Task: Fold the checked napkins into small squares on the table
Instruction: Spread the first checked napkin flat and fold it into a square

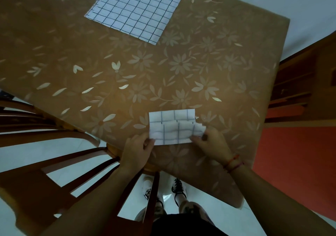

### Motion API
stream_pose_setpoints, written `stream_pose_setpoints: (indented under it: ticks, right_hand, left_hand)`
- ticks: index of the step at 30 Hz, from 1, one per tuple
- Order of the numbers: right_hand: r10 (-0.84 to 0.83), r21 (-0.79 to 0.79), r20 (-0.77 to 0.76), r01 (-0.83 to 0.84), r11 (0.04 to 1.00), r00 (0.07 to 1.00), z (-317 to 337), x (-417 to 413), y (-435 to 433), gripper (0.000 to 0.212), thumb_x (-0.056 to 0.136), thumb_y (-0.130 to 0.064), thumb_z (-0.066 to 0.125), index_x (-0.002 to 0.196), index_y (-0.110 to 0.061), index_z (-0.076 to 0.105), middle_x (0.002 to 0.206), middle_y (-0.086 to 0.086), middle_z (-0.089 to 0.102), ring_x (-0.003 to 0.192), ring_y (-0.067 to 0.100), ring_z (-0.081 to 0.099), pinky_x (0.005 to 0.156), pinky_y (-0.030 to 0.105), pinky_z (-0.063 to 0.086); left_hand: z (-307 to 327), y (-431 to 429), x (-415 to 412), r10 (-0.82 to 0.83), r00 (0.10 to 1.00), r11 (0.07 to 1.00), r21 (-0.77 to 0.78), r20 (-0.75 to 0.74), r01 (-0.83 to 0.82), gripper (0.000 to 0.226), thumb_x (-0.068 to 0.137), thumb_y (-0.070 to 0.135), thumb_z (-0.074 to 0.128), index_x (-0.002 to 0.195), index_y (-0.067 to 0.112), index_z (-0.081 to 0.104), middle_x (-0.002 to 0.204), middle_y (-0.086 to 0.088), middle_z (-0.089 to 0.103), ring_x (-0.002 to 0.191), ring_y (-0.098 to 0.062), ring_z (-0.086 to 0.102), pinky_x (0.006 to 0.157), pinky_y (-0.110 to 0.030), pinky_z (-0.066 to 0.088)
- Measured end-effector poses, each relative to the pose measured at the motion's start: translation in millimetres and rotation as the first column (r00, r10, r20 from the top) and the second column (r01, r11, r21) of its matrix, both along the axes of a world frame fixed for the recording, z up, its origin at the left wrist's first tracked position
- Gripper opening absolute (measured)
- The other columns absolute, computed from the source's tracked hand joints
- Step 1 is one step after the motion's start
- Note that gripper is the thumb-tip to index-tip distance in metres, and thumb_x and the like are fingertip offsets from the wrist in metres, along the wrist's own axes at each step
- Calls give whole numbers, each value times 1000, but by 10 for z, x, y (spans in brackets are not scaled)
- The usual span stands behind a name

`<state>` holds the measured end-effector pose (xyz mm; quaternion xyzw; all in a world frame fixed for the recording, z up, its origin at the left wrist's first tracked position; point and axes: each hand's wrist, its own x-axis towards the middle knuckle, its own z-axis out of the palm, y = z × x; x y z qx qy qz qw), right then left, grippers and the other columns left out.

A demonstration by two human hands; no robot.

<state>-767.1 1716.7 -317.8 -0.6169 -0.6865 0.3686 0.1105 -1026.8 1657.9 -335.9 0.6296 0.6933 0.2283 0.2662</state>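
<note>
Napkin [172, 126] half-folded near table [236, 72] edge; left hand [138, 150], right hand [211, 144] pinch its near corners.

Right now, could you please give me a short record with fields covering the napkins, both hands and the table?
folded napkin: part-folded rectangle near the table's near edge, held at both lower ends
flat napkin: spread open at the far side, untouched
left hand: pinches the folded napkin's lower left corner
right hand: pinches its lower right edge
table: covered with a brown flowered cloth
task state: one napkin mid-fold, one not yet begun
</note>
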Motion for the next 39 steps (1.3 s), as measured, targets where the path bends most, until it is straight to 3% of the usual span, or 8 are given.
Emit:
stream_pose_setpoints:
  ticks: [3,6,8,13,20,25,29,39]
  right_hand:
    - [-123,-53,59,126,991,991,-54,-54,69,21,85,-37,64,72,-20,65,65,-3,62,60,8,57,60,31,51]
    - [-176,-82,77,182,980,981,-69,-104,151,23,87,-36,63,71,-19,63,66,-5,61,63,11,58,58,29,49]
    - [-176,-66,114,184,981,978,-77,-122,200,25,87,-36,64,68,-20,59,64,-5,58,63,13,56,57,28,44]
    - [-199,-42,145,207,977,969,-62,-181,237,22,86,-35,65,95,-15,66,81,-3,60,75,15,58,66,31,50]
    - [-260,78,171,250,965,950,-37,-246,216,33,89,-39,58,114,-19,52,96,-1,60,77,13,54,63,28,48]
    - [-27,291,213,-37,956,977,11,-473,44,45,88,-38,52,126,-14,52,124,7,50,107,19,51,89,36,51]
    - [246,284,308,-335,898,919,0,-782,-252,59,91,-43,39,139,-9,44,147,15,40,138,29,37,111,41,31]
    - [408,120,383,-483,867,829,-168,-1012,-432,75,98,-49,3,143,1,35,152,23,28,144,33,23,114,48,30]
  left_hand:
    - [20,129,7,83,994,993,-90,77,-76,12,92,25,63,99,16,66,80,6,63,69,-8,54,65,-25,43]
    - [-18,204,-18,129,989,979,-168,75,-115,26,92,27,61,115,16,61,92,2,64,79,-12,55,70,-28,46]
    - [-32,204,-27,73,997,993,-99,17,-71,27,91,25,62,115,14,58,96,1,61,86,-13,53,76,-32,48]
    - [-71,192,-71,-202,928,966,92,-314,242,41,91,27,46,127,7,53,125,-12,57,115,-26,50,92,-44,46]
    - [-142,334,-152,-427,765,900,-150,-482,409,57,97,33,27,147,6,34,156,-13,27,144,-26,24,110,-49,32]
    - [-167,400,-189,-451,751,890,-185,-482,416,57,99,33,24,147,4,33,156,-14,25,144,-27,24,110,-51,33]
    - [-174,413,-195,-455,745,888,-189,-487,419,58,100,34,21,149,4,28,158,-13,20,146,-26,18,111,-53,31]
    - [-173,346,-196,-481,721,871,-177,-498,458,63,101,40,16,148,-2,26,157,-18,19,147,-28,14,113,-54,27]
